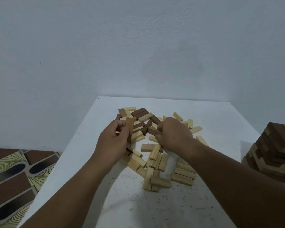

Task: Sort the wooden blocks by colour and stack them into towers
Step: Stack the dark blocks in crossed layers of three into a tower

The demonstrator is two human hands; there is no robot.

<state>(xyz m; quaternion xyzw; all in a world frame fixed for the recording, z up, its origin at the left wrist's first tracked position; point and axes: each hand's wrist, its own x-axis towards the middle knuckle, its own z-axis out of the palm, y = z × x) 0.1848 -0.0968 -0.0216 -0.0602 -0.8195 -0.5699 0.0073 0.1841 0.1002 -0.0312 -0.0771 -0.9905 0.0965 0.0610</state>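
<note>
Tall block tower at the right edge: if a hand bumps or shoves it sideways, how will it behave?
The tower probably tips or sheds layers rather than sliding whole: it looks like loose crosswise layers with uneven edges. It is likely heavy as a stack, being many solid blocks. It stands at the white table edge, so falling blocks may go off.

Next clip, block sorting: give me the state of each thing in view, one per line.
left hand: grips a mid-brown block, held upright above the pile.
right hand: grips a dark brown block, held roughly level.
loose blocks: scattered, unsorted, light and dark mixed.
low stack of light blocks: partly hidden under the right forearm.
tower: standing at the table's right edge, mostly dark layers.
table: white, speckled.
</note>
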